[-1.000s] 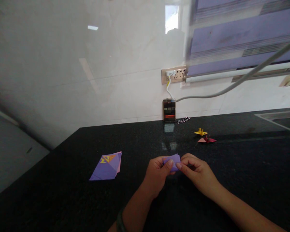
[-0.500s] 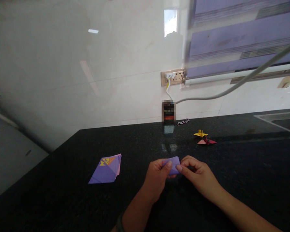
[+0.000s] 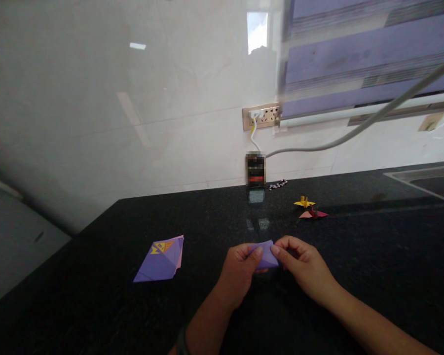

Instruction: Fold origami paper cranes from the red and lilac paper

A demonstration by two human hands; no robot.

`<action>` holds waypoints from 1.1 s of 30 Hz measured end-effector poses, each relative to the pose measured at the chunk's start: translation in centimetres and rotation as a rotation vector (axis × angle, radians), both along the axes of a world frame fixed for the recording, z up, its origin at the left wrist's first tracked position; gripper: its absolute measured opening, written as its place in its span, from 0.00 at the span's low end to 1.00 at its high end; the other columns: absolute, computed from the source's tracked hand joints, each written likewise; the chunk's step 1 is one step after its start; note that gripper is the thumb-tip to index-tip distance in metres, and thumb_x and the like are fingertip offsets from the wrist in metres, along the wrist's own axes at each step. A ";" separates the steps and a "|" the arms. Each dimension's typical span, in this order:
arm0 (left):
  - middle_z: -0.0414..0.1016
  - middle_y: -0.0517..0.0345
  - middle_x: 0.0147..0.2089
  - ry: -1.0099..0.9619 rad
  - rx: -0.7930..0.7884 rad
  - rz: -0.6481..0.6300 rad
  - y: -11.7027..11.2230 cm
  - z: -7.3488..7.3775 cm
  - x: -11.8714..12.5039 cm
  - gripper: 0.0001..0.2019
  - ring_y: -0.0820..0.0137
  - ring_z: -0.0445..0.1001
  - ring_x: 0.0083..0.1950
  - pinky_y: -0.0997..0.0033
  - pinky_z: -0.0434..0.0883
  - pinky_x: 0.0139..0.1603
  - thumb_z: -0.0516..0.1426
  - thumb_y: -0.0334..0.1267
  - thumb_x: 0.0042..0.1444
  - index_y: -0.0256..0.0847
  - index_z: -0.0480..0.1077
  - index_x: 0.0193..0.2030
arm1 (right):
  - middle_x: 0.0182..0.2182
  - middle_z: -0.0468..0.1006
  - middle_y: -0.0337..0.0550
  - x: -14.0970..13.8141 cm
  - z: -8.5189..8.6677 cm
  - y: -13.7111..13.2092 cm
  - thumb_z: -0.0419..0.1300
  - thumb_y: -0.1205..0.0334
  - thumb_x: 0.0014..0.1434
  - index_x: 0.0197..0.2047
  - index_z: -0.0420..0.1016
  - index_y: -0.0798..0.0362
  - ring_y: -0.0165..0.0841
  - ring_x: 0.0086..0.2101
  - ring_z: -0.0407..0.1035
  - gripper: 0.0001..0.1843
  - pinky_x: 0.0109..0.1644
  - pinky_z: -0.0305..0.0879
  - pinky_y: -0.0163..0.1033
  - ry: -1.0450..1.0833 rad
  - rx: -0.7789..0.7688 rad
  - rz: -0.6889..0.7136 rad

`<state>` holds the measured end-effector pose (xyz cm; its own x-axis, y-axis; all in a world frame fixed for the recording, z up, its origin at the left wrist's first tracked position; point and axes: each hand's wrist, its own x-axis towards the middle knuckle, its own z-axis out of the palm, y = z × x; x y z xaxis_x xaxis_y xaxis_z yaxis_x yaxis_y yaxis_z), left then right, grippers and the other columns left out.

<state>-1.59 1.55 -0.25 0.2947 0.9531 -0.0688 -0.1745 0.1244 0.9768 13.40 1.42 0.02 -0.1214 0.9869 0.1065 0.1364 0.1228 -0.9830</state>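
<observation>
A small folded piece of purple paper (image 3: 267, 255) is held between my two hands above the dark countertop. My left hand (image 3: 241, 268) pinches its left side, thumb on top and fingers underneath. My right hand (image 3: 299, 260) grips the upper right edge between thumb and forefinger. Off to the left lies a stack of purple and pink paper (image 3: 159, 266) with a yellow and orange print on it. Beyond my right hand rest a yellow paper crane (image 3: 304, 202) and a red and pink paper crane (image 3: 313, 214).
A black countertop (image 3: 96, 256) runs along a pale tiled wall (image 3: 192, 123). Against the wall stands a blurred-out dark box (image 3: 256, 170), a beaded strand (image 3: 278, 185) beside it. A cable (image 3: 329, 147) leads right. Above is a wall socket (image 3: 268, 116); a sink (image 3: 429, 180) is at far right.
My right thumb and forefinger have shifted up slightly along the right edge of the purple paper. My left hand keeps its hold. The whole view has moved a little.
</observation>
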 end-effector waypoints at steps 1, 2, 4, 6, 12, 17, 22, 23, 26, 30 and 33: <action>0.74 0.53 0.30 0.001 0.000 0.000 0.0 0.0 0.0 0.15 0.71 0.71 0.31 0.67 0.68 0.36 0.54 0.42 0.51 0.34 0.72 0.40 | 0.19 0.62 0.34 0.0 0.0 0.0 0.54 0.57 0.52 0.25 0.66 0.55 0.25 0.22 0.56 0.10 0.25 0.54 0.31 -0.003 0.000 -0.005; 0.74 0.53 0.29 0.001 -0.002 0.002 0.0 -0.1 0.0 0.15 0.71 0.71 0.31 0.67 0.68 0.36 0.54 0.42 0.51 0.34 0.72 0.40 | 0.19 0.63 0.34 0.0 0.0 0.0 0.54 0.57 0.52 0.25 0.66 0.55 0.25 0.22 0.56 0.10 0.25 0.54 0.31 -0.005 0.000 -0.010; 0.74 0.53 0.30 0.002 -0.006 0.001 0.0 -0.1 -0.1 0.15 0.71 0.71 0.31 0.67 0.67 0.37 0.54 0.43 0.51 0.34 0.72 0.40 | 0.20 0.63 0.34 0.0 -0.1 0.1 0.56 0.57 0.51 0.25 0.66 0.55 0.25 0.22 0.56 0.10 0.25 0.54 0.31 0.006 -0.004 -0.027; 0.74 0.53 0.30 0.003 -0.006 -0.007 0.0 0.0 -0.1 0.15 0.71 0.71 0.32 0.67 0.67 0.37 0.53 0.43 0.51 0.34 0.72 0.40 | 0.20 0.63 0.34 0.0 -0.1 0.1 0.57 0.57 0.49 0.27 0.66 0.55 0.25 0.22 0.57 0.09 0.24 0.54 0.31 0.033 -0.013 -0.048; 0.73 0.53 0.28 0.017 0.006 -0.014 0.0 0.1 0.0 0.16 0.71 0.70 0.30 0.66 0.67 0.36 0.53 0.44 0.51 0.32 0.71 0.40 | 0.22 0.68 0.37 0.0 0.2 0.0 0.57 0.57 0.49 0.30 0.69 0.55 0.26 0.21 0.60 0.10 0.24 0.57 0.31 0.046 -0.042 -0.044; 0.72 0.54 0.27 0.037 -0.004 -0.010 -0.1 0.3 0.1 0.17 0.72 0.69 0.29 0.67 0.67 0.35 0.54 0.44 0.50 0.32 0.71 0.38 | 0.21 0.69 0.37 0.1 0.1 -0.1 0.55 0.55 0.50 0.28 0.70 0.54 0.27 0.21 0.61 0.11 0.25 0.58 0.32 0.001 -0.014 -0.045; 0.70 0.56 0.25 0.084 0.020 -0.017 -0.1 0.2 0.0 0.14 0.73 0.67 0.27 0.70 0.66 0.32 0.53 0.42 0.50 0.32 0.71 0.35 | 0.19 0.66 0.35 0.3 0.0 0.1 0.55 0.56 0.51 0.26 0.68 0.55 0.27 0.20 0.59 0.11 0.24 0.56 0.32 -0.017 -0.001 -0.029; 0.70 0.57 0.25 0.109 0.041 -0.015 0.0 0.2 0.0 0.13 0.74 0.67 0.26 0.72 0.65 0.31 0.54 0.41 0.50 0.32 0.72 0.34 | 0.18 0.65 0.35 0.4 0.0 0.1 0.55 0.56 0.51 0.26 0.68 0.55 0.26 0.20 0.58 0.10 0.24 0.55 0.31 -0.027 0.003 -0.017; 0.70 0.58 0.24 0.201 0.118 0.017 0.2 0.0 -0.2 0.10 0.74 0.65 0.25 0.75 0.62 0.27 0.55 0.39 0.48 0.33 0.72 0.31 | 0.19 0.63 0.35 0.8 0.1 0.2 0.54 0.58 0.52 0.25 0.67 0.55 0.26 0.21 0.57 0.10 0.24 0.55 0.31 -0.103 0.041 0.029; 0.72 0.55 0.27 0.386 0.274 0.056 0.3 0.1 -0.5 0.09 0.71 0.68 0.28 0.73 0.63 0.29 0.55 0.38 0.47 0.35 0.73 0.28 | 0.21 0.66 0.37 1.1 0.5 0.3 0.54 0.62 0.52 0.23 0.69 0.55 0.28 0.23 0.60 0.08 0.25 0.56 0.32 -0.281 0.146 0.085; 0.72 0.56 0.27 0.567 0.419 0.045 0.2 0.3 -0.7 0.08 0.70 0.68 0.29 0.73 0.62 0.30 0.55 0.38 0.47 0.38 0.74 0.27 | 0.22 0.67 0.38 1.2 0.6 0.3 0.54 0.64 0.52 0.23 0.70 0.55 0.28 0.23 0.61 0.09 0.26 0.57 0.32 -0.324 0.182 0.114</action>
<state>-2.34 1.72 0.08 0.2815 0.9435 0.1750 0.3798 -0.2770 0.8826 14.56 1.74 0.66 -0.2857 0.9335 0.2166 0.4117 0.3236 -0.8519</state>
